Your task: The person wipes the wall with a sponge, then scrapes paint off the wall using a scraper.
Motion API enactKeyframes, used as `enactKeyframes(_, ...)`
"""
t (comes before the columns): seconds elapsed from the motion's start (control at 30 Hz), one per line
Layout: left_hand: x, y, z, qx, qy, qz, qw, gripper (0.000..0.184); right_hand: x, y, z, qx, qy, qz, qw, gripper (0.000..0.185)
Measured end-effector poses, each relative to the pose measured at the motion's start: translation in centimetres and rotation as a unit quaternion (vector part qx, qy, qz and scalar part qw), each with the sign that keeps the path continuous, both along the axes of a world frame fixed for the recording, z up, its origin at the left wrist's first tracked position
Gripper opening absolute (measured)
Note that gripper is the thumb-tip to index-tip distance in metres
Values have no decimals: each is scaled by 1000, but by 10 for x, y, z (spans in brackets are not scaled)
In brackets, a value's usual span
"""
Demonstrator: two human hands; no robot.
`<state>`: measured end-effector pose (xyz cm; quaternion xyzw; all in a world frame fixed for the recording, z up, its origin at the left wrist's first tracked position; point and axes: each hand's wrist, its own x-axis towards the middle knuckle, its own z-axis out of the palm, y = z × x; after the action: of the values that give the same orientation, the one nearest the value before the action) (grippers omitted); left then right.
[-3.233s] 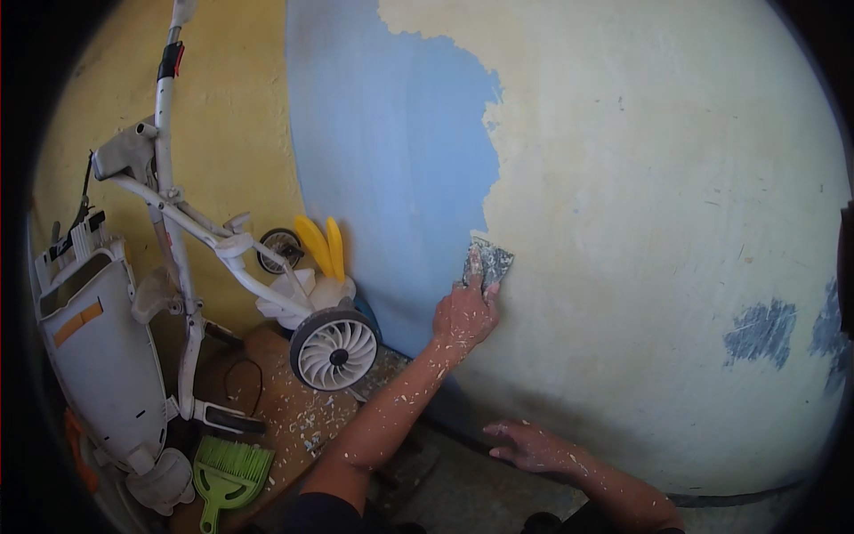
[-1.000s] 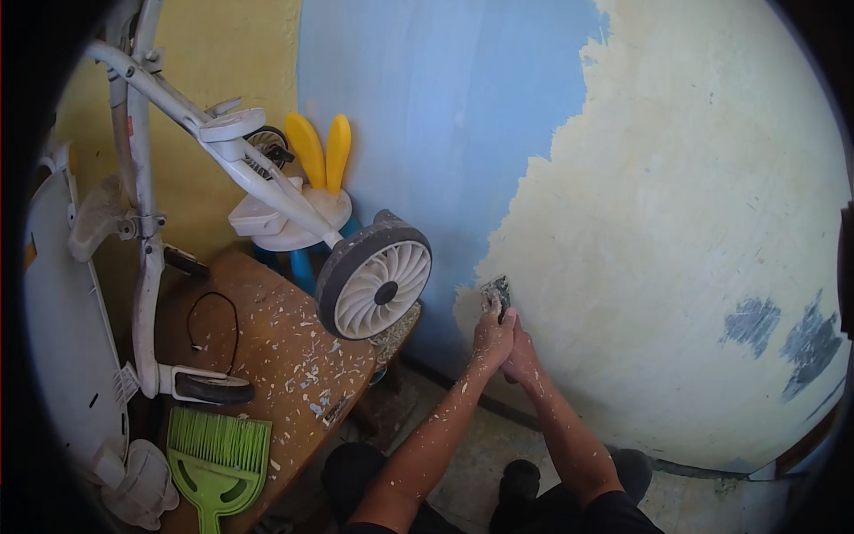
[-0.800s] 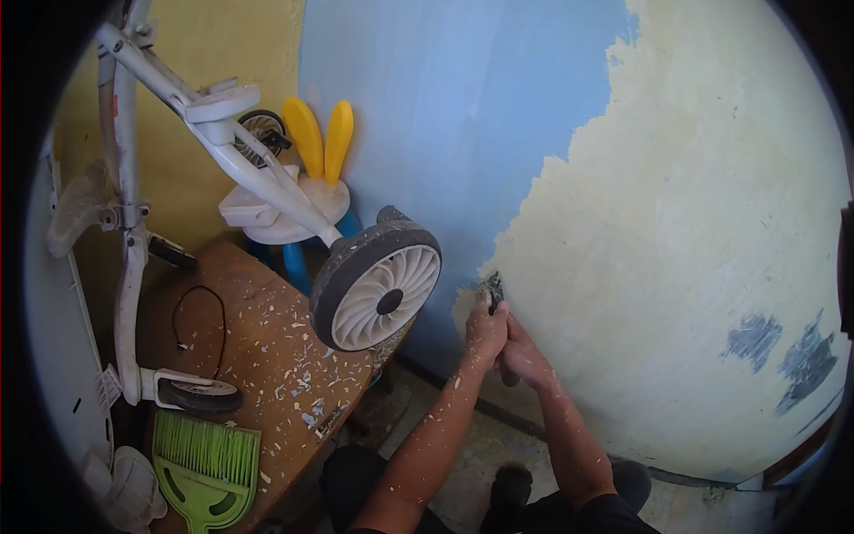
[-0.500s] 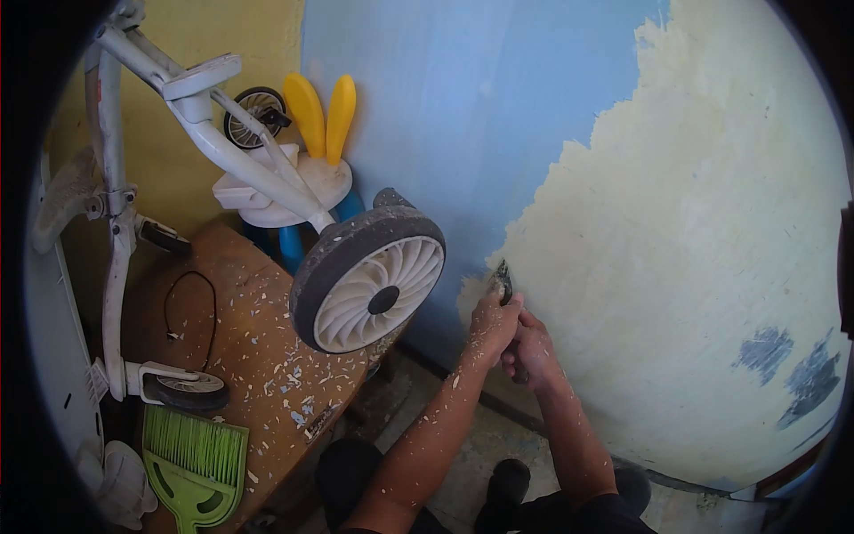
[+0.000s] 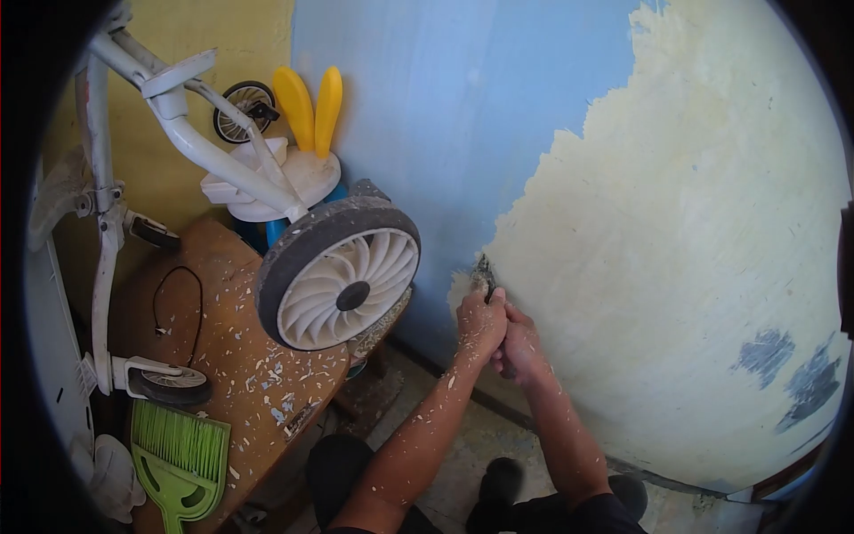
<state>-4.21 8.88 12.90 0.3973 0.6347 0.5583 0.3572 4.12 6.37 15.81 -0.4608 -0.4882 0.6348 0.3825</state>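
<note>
A scraper [image 5: 483,271] with a speckled metal blade is pressed against the wall, near the ragged edge between blue paint [image 5: 427,133] and the pale, scraped-looking surface [image 5: 640,240]. Both hands are closed round it, side by side. My left hand [image 5: 482,325] is nearer the blade. Just right of it and a little lower, my right hand [image 5: 523,345] grips the handle end, which the fingers mostly hide. Paint flakes dot both forearms.
A white stroller frame with a large wheel [image 5: 338,273] stands at the left, before a stool [image 5: 311,178] with yellow ears. Flakes lie on a brown wooden table [image 5: 240,320], beside a green brush [image 5: 182,458]. Dark patches [image 5: 765,354] mark the wall's right side.
My right hand, earlier free of the scraper, has joined my left on it. The scraper has gone lower along the blue edge, and its blade has turned edge-on. The view has tilted down.
</note>
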Motion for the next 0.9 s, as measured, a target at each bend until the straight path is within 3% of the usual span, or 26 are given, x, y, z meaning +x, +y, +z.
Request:
enactKeyframes(0.2,-1,-3,9,-7,0,-2,1000,28,3,6,-6,4,2,10,1000,26)
enactKeyframes(0.27,-2,-18,22,-64,-90,-38,993,27,7,4,-9,11,-23,20,999,24)
enactKeyframes(0.3,2,-9,4,-62,-88,-38,993,27,7,2,-10,14,-22,20,999,24)
enactKeyframes(0.33,7,10,-27,23,2,7,1000,27,6,2,-12,14,-3,11,1000,24)
enactKeyframes(0.37,7,8,-21,101,89,53,989,27,7,0,-14,7,14,2,1000,24)
enactKeyframes(0.4,2,8,-15,104,91,56,989,27,3,5,-14,10,16,5,1000,24)
enactKeyframes(0.47,-13,-3,6,-43,-111,-39,992,27,-5,12,-16,13,1,32,999,25)
enactKeyframes(0.53,-7,-4,-8,-50,-111,-42,992,27,-3,-8,-17,4,-8,4,1000,25)
enactKeyframes(0.6,8,20,-56,81,35,13,996,26,-4,-7,-12,7,-15,-19,1000,26)
enactKeyframes(0.67,3,17,-34,57,54,33,996,26,0,3,-8,0,-2,16,1000,27)
enactKeyframes(0.73,-7,0,0,-42,-123,-12,991,27,-3,9,-18,0,-4,18,1000,27)
enactKeyframes(0.8,0,4,-28,-42,-97,-4,994,27,-2,1,-23,-3,-7,19,1000,28)
enactKeyframes(0.87,7,27,-64,70,74,33,994,26,-2,-7,-16,-5,4,-10,1000,28)
enactKeyframes(0.9,1,16,-44,65,72,38,995,26,-3,-2,-18,-10,2,-6,1000,28)
